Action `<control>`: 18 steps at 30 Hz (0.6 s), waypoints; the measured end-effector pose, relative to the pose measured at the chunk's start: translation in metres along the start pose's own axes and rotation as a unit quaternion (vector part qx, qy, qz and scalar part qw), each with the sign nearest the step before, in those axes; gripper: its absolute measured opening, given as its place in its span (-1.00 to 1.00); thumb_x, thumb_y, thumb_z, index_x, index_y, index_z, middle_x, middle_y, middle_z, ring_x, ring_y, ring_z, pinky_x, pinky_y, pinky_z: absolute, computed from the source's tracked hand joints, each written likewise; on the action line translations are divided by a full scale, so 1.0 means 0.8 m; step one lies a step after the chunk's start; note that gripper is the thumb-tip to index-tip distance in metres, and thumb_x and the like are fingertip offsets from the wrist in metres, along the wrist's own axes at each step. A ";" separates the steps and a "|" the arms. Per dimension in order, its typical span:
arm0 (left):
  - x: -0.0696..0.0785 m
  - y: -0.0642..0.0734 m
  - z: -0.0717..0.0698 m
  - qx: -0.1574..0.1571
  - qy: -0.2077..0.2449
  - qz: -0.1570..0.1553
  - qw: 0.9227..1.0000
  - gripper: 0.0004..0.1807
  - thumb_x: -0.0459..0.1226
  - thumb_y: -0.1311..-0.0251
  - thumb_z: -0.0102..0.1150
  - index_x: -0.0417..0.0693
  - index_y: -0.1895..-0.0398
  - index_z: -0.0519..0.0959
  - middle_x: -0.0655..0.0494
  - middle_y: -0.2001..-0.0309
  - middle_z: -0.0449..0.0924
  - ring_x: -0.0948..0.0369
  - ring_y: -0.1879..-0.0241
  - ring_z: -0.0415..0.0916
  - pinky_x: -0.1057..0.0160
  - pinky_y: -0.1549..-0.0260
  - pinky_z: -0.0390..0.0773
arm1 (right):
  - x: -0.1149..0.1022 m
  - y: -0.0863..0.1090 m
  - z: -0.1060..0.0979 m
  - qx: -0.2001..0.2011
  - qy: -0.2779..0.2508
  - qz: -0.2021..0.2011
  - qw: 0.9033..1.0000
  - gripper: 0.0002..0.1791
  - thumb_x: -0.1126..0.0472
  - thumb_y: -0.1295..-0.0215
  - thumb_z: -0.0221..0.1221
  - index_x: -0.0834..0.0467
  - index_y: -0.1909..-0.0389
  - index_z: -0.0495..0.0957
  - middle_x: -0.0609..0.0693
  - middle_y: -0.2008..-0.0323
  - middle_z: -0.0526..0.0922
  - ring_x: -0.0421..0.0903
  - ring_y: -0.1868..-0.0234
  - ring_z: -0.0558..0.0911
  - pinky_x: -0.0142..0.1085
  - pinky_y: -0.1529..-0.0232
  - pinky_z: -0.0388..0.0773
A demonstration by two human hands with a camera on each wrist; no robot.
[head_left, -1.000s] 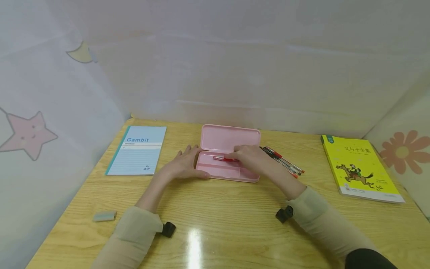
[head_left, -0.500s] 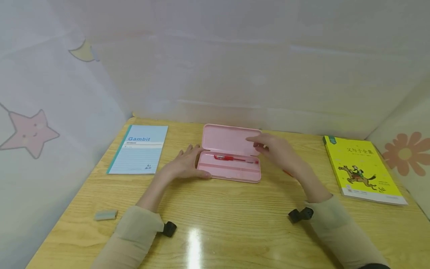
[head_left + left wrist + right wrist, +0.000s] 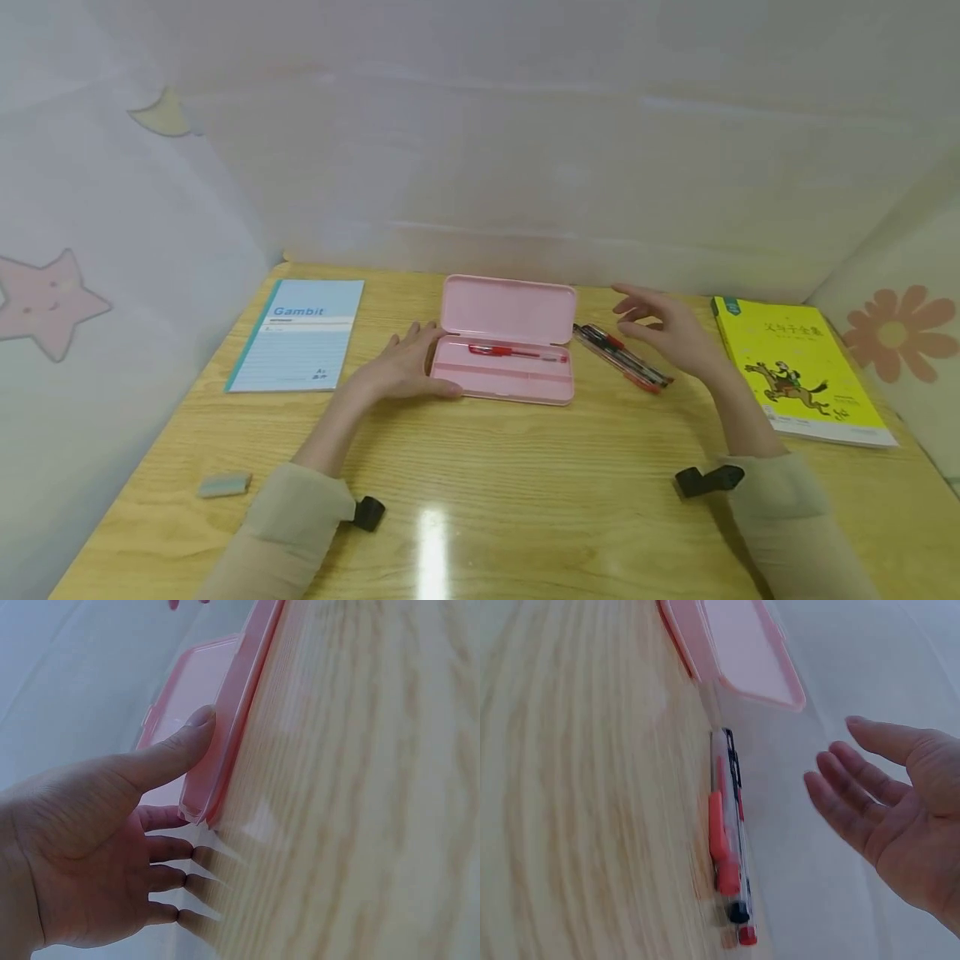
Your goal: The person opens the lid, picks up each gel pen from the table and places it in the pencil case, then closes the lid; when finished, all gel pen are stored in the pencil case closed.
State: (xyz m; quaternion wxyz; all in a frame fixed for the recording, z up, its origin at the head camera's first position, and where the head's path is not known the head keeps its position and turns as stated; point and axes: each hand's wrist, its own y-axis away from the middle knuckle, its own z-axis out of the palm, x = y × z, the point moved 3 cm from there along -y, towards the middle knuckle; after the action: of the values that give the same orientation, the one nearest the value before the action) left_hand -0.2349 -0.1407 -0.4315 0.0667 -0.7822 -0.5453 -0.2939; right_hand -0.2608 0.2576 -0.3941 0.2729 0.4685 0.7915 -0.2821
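In the head view, an open pink plastic pencil case (image 3: 480, 382) is lying on a pale wood-grain worktop (image 3: 525, 500), its lid tipping back behind the tray. A slim red-and-clear gel pen (image 3: 491, 351) is lying in the case's long rear compartment. The hands are working at different spots: the left hand (image 3: 401, 367) is spreading its fingers around the case's left end, thumb touching the front left corner, while the right hand (image 3: 675, 337) is hovering to the right of the case, half open and holding nothing. A loose bunch of clear pens with black and red parts (image 3: 622, 358) is slanting just beside the case's right end. A pale blue paper notebook (image 3: 296, 342) is lying left of the case, a small grey-green block (image 3: 225, 484) is sitting in front and to its left, and a thick yellow paperback (image 3: 802, 367) is lying well to its right.

In the left wrist view, the left thumb is pressing the case's front wall and the index finger is reaching behind its end.

In the right wrist view, the right fingers are bending gently, apart from the case and pens.
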 end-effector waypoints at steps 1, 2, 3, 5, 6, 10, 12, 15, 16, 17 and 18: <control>-0.001 0.000 0.000 0.000 0.000 0.001 1.000 0.11 0.19 -0.10 0.45 -0.05 -0.60 0.12 -0.27 -0.66 -0.12 -0.28 -0.66 -0.31 -0.35 -0.61 -0.25 | 0.004 0.001 -0.002 -0.006 0.002 0.006 1.000 -0.32 0.20 -0.46 0.24 -0.05 -0.55 0.29 0.21 -0.16 0.64 0.03 -0.11 0.67 -0.62 0.03 0.56; -0.002 0.000 0.000 0.000 -0.001 0.002 1.000 0.11 0.19 -0.09 0.45 -0.05 -0.60 0.13 -0.27 -0.66 -0.12 -0.29 -0.66 -0.31 -0.35 -0.61 -0.25 | 0.008 0.002 -0.003 -0.012 0.001 0.014 1.000 -0.29 0.19 -0.46 0.25 -0.06 -0.57 0.26 0.22 -0.18 0.63 0.07 -0.13 0.67 -0.62 0.03 0.55; -0.002 0.000 0.000 0.000 0.000 0.003 1.000 0.11 0.19 -0.09 0.45 -0.05 -0.59 0.13 -0.27 -0.66 -0.11 -0.29 -0.66 -0.31 -0.35 -0.61 -0.25 | 0.012 0.003 -0.004 -0.019 -0.002 0.021 1.000 -0.28 0.19 -0.45 0.25 -0.07 -0.58 0.24 0.23 -0.19 0.62 0.12 -0.15 0.66 -0.63 0.03 0.56; -0.003 0.000 0.000 -0.001 0.000 0.004 1.000 0.11 0.19 -0.09 0.45 -0.05 -0.59 0.14 -0.27 -0.66 -0.10 -0.29 -0.66 -0.31 -0.35 -0.61 -0.25 | 0.019 0.004 -0.007 -0.031 -0.001 0.033 0.999 -0.24 0.18 -0.45 0.26 -0.07 -0.59 0.21 0.26 -0.21 0.60 0.19 -0.19 0.65 -0.64 0.04 0.57; -0.003 -0.001 0.000 -0.001 0.000 0.004 1.000 0.11 0.19 -0.09 0.45 -0.05 -0.59 0.14 -0.27 -0.66 -0.10 -0.28 -0.66 -0.31 -0.35 -0.61 -0.25 | 0.022 0.005 -0.008 -0.037 0.000 0.038 0.999 -0.23 0.18 -0.44 0.27 -0.07 -0.60 0.20 0.26 -0.22 0.59 0.20 -0.19 0.65 -0.63 0.03 0.57; -0.002 -0.001 0.000 -0.001 0.000 0.003 1.000 0.11 0.19 -0.09 0.45 -0.05 -0.60 0.14 -0.26 -0.66 -0.09 -0.28 -0.66 -0.30 -0.35 -0.62 -0.25 | 0.031 0.005 -0.010 -0.060 0.005 0.047 0.997 -0.19 0.18 -0.42 0.29 -0.03 -0.61 0.17 0.28 -0.25 0.57 0.23 -0.21 0.65 -0.59 0.05 0.59; -0.002 -0.001 -0.001 0.001 0.001 0.004 1.000 0.10 0.19 -0.10 0.45 -0.05 -0.59 0.14 -0.26 -0.66 -0.08 -0.28 -0.66 -0.30 -0.35 -0.61 -0.25 | 0.033 0.006 -0.010 -0.072 0.007 0.048 0.996 -0.17 0.18 -0.40 0.31 -0.02 -0.61 0.16 0.27 -0.26 0.57 0.22 -0.21 0.64 -0.56 0.04 0.60; -0.003 -0.002 0.000 0.002 0.001 0.006 1.000 0.09 0.18 -0.11 0.44 -0.07 -0.59 0.15 -0.27 -0.66 -0.07 -0.29 -0.66 -0.28 -0.35 -0.61 -0.24 | 0.036 0.006 -0.009 -0.091 0.004 0.048 0.995 -0.14 0.18 -0.38 0.32 -0.01 -0.62 0.14 0.26 -0.27 0.56 0.22 -0.22 0.63 -0.46 0.00 0.65; -0.003 -0.002 0.000 0.002 0.001 0.007 1.000 0.09 0.18 -0.11 0.44 -0.07 -0.59 0.14 -0.27 -0.66 -0.07 -0.29 -0.66 -0.29 -0.35 -0.61 -0.24 | 0.037 0.006 -0.008 -0.097 0.007 0.047 0.994 -0.14 0.19 -0.38 0.33 0.00 -0.62 0.13 0.26 -0.27 0.56 0.22 -0.21 0.64 -0.39 -0.02 0.67; -0.004 -0.002 0.001 0.002 0.000 0.007 1.000 0.09 0.18 -0.11 0.44 -0.08 -0.59 0.14 -0.27 -0.65 -0.07 -0.29 -0.66 -0.28 -0.35 -0.61 -0.24 | 0.038 0.006 -0.007 -0.103 0.010 0.047 0.994 -0.13 0.19 -0.38 0.32 0.00 -0.62 0.13 0.27 -0.27 0.55 0.21 -0.21 0.64 -0.33 -0.05 0.68; -0.004 -0.002 0.001 0.002 -0.001 0.007 1.000 0.10 0.18 -0.11 0.44 -0.08 -0.59 0.14 -0.27 -0.66 -0.08 -0.29 -0.66 -0.28 -0.35 -0.61 -0.23 | 0.039 0.006 -0.006 -0.109 0.014 0.047 0.993 -0.13 0.19 -0.38 0.32 0.00 -0.62 0.12 0.27 -0.27 0.55 0.21 -0.20 0.64 -0.25 -0.08 0.69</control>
State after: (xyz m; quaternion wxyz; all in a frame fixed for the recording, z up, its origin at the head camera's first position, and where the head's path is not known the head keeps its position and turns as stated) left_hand -0.2365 -0.1424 -0.4337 0.0701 -0.7858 -0.5409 -0.2916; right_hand -0.2699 0.2814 -0.4133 0.3247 0.4766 0.7982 -0.1742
